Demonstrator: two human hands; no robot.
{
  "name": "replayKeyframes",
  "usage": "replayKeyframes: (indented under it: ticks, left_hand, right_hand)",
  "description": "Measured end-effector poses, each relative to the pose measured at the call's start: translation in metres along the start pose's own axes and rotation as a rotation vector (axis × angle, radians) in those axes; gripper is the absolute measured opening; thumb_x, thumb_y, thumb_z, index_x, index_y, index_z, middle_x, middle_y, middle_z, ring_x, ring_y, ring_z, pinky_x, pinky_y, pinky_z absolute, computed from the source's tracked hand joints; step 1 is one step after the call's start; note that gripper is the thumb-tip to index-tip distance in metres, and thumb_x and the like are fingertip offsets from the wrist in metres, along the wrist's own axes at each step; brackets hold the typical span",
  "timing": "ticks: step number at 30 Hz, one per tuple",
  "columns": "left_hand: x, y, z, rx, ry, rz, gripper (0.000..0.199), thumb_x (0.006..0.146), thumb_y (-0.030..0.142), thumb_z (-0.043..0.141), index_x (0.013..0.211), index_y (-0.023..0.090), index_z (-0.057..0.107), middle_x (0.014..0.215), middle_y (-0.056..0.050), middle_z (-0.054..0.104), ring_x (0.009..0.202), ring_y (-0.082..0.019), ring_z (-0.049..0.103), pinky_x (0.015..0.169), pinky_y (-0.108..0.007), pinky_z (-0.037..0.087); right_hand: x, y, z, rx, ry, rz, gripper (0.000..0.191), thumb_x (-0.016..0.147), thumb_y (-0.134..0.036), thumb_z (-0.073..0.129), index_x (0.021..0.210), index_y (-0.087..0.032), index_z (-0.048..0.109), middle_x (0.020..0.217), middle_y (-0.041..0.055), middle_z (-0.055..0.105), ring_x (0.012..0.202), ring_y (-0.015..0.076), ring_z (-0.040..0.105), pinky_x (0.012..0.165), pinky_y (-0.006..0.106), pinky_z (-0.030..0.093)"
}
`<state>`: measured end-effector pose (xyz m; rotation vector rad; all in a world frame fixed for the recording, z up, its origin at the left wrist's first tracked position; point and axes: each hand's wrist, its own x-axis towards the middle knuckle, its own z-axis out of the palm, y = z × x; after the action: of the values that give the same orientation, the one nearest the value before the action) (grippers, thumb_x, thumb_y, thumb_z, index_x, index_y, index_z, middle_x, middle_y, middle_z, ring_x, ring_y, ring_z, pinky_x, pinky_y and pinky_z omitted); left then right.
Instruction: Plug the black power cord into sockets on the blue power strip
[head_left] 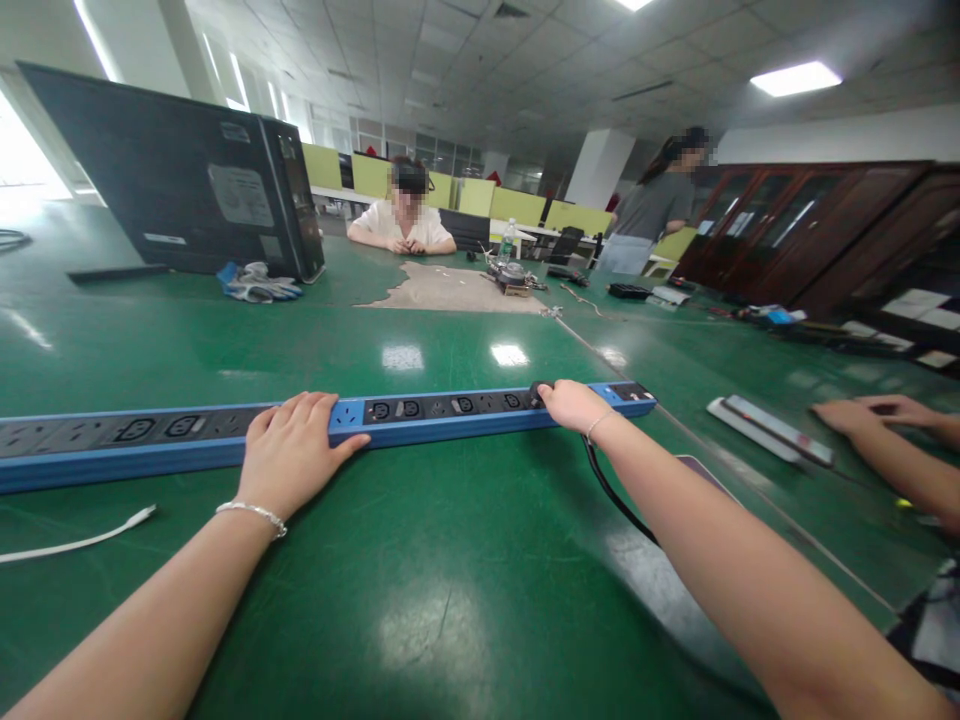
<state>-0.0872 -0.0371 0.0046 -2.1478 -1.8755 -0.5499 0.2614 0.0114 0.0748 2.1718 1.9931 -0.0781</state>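
A long blue power strip (442,432) with black socket panels lies across the green table in front of me. My left hand (296,445) is closed over the strip left of its middle, fingers across the top and thumb along the front side. Near the strip's right end, my right hand (571,405) pinches a black plug (537,393) at one of the sockets. How far the plug sits in the socket I cannot tell. From it a black cable (615,495) hangs down and runs under my right forearm.
A white cable (82,545) lies at left. Beyond stand a black computer case (180,180) and work gloves (259,283). A white power strip (772,430) lies at right, near another person's hands (862,415). A seated person (405,220) is across the table.
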Motion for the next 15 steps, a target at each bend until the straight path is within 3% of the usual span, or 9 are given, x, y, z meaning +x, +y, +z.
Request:
replayKeyframes:
  ticks: [3,8,13,15]
  left_hand:
    - [0.0,0.0,0.001,0.01,-0.001,0.0,0.061,0.081,0.058,0.041,0.123,0.014,0.048,0.126,-0.016,0.054,0.12,-0.031,0.045,0.1,-0.046,0.03]
    - [0.001,0.0,0.001,0.012,0.001,-0.007,0.063,0.08,0.059,0.042,0.123,0.013,0.049,0.126,-0.016,0.054,0.12,-0.032,0.045,0.099,-0.046,0.03]
    - [0.0,-0.001,0.004,-0.013,0.002,-0.011,0.062,0.08,0.059,0.043,0.123,0.014,0.049,0.126,-0.015,0.054,0.121,-0.031,0.044,0.1,-0.046,0.028]
    - [0.0,-0.002,0.005,-0.013,0.009,-0.011,0.063,0.079,0.059,0.043,0.123,0.014,0.048,0.126,-0.015,0.054,0.12,-0.031,0.044,0.1,-0.046,0.028]
  right_hand:
    - [-0.001,-0.003,-0.001,0.025,-0.012,0.036,0.054,0.092,-0.037,0.022,0.102,-0.005,0.064,0.101,0.0228,0.066,0.097,0.025,0.063,0.081,0.03,0.045]
    - [0.003,-0.012,-0.005,0.055,-0.121,0.094,0.059,0.09,-0.042,0.023,0.087,-0.005,0.069,0.069,0.0184,0.068,0.07,0.0227,0.067,0.069,0.03,0.048]
    - [-0.005,-0.017,0.0,0.011,-0.038,0.086,0.052,0.09,-0.04,0.027,0.103,-0.008,0.066,0.106,0.0224,0.065,0.101,0.0269,0.061,0.084,0.036,0.045]
    - [-0.011,-0.016,0.003,0.029,0.0,0.111,0.054,0.091,-0.04,0.023,0.109,-0.008,0.063,0.112,0.0231,0.062,0.105,0.0266,0.06,0.086,0.036,0.044]
